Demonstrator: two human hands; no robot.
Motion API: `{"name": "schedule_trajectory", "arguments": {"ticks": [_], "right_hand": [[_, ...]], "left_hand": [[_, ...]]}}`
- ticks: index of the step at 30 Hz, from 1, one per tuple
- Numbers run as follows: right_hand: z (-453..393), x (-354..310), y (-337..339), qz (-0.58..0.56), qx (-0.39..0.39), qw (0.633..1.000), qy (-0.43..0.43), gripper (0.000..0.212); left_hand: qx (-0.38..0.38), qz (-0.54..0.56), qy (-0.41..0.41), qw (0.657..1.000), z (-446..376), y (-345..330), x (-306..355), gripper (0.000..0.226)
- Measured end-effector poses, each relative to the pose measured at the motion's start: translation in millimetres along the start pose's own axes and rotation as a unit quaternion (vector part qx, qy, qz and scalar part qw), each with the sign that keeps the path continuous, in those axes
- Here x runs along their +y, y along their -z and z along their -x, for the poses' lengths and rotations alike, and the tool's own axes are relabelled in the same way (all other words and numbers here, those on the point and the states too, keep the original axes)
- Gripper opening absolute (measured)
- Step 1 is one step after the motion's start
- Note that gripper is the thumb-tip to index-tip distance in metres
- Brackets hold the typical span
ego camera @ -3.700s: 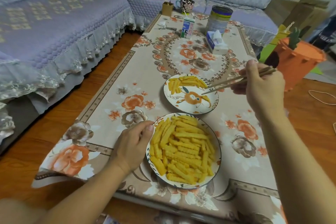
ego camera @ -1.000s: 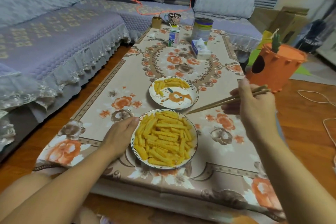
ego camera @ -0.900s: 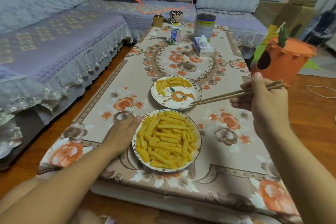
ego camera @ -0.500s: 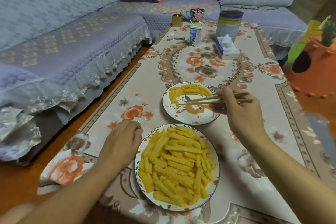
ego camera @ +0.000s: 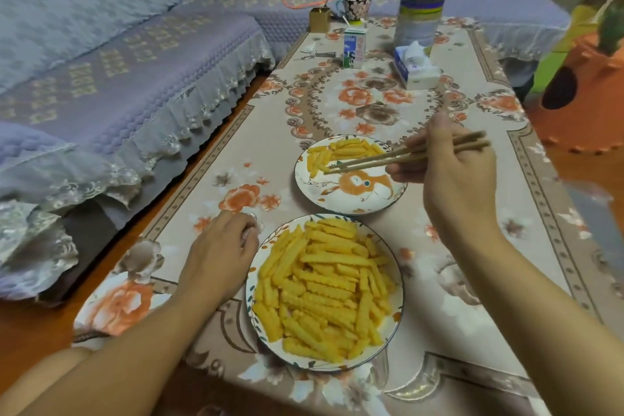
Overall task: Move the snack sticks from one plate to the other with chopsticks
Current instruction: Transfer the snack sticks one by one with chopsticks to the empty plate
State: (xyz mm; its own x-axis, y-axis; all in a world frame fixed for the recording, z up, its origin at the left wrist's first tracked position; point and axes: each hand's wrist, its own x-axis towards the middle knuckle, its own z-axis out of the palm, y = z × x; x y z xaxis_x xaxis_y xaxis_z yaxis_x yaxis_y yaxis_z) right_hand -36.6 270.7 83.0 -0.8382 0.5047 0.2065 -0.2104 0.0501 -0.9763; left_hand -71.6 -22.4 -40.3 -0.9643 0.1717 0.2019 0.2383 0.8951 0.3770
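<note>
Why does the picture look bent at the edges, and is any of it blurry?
Head view: the wide-angle lens curves the sofa and table edges outward. The near plate and its snack sticks are crisp; the right edge by the orange holder is smeared. Lighting is dim and warm, with only soft shadows and no glare. The chopsticks in the right hand look slightly soft.

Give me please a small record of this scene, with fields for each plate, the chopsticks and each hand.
near plate: round patterned ceramic plate, heaped with yellow crinkled snack sticks
far plate: round white ceramic plate with an orange picture, a smaller pile of sticks along its far side
chopsticks: pair of brown wooden chopsticks, tips over the far plate at its sticks
right hand: holds the chopsticks
left hand: rests on the floral tablecloth, beside the near plate's left rim
</note>
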Motion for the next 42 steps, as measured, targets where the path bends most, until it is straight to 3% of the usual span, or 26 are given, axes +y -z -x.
{"name": "schedule_trajectory", "arguments": {"ticks": [4,10,17,23,32,42], "right_hand": [[6.9,-31.2,21.7,0.043,-0.038,0.998,-0.006,0.052],[12.7,-56.7,54.9,0.033,-0.154,0.985,-0.075,0.047],[14.1,-61.6,72.1,0.068,-0.158,0.983,-0.069,0.045],[20.7,-59.1,70.7,0.107,-0.214,0.969,-0.066,0.046],[0.7,-55.5,80.2,0.059,-0.094,0.994,0.002,0.037],[-11.6,3.5,-15.0,0.073,-0.036,0.997,-0.017,0.035]], "left_hand": [[-0.006,0.002,0.009,1.000,0.1,1.4,2.1,0.018],[-0.002,0.014,0.014,1.000,2.5,3.2,3.7,0.019],[0.000,0.012,0.010,1.000,2.5,0.6,-1.5,0.021],[-0.002,0.009,0.009,1.000,1.4,-0.1,-1.9,0.019],[0.001,0.003,0.006,1.000,0.8,-2.4,-2.7,0.019],[0.002,0.002,0.003,1.000,0.3,-1.9,-2.5,0.016]]}}
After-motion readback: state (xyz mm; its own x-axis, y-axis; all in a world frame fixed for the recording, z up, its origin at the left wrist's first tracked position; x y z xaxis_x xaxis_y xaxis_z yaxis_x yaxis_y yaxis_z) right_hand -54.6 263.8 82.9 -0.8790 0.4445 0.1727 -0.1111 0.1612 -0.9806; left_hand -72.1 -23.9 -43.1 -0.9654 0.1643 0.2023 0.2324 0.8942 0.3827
